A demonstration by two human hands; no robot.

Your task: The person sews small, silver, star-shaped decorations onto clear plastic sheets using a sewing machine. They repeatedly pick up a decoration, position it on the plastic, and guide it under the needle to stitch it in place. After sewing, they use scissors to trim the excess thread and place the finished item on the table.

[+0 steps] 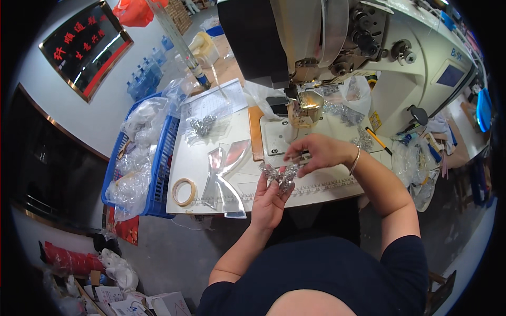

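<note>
My left hand (268,206) holds a crumpled bunch of small shiny silver pieces (279,176) between thumb and fingers, just off the table's near edge. Close above its right side is my right hand (321,152), its fingers curled and thumb drawn in. Whatever small thing it pinches is too small to make out. Behind both hands stands the sewing machine's needle area (300,108) with its metal plate (274,138). Flat silver and clear plastic cut pieces (226,176) lie to the left of my left hand. A ruler strip (327,187) runs along the table's front.
A tape roll (184,191) lies at the table's left corner, beside a blue basket (164,152) of clear plastic bags. More silver pieces lie in a bag (203,125) and right of the machine (363,139). An orange-yellow pen (378,140) rests by the machine's base.
</note>
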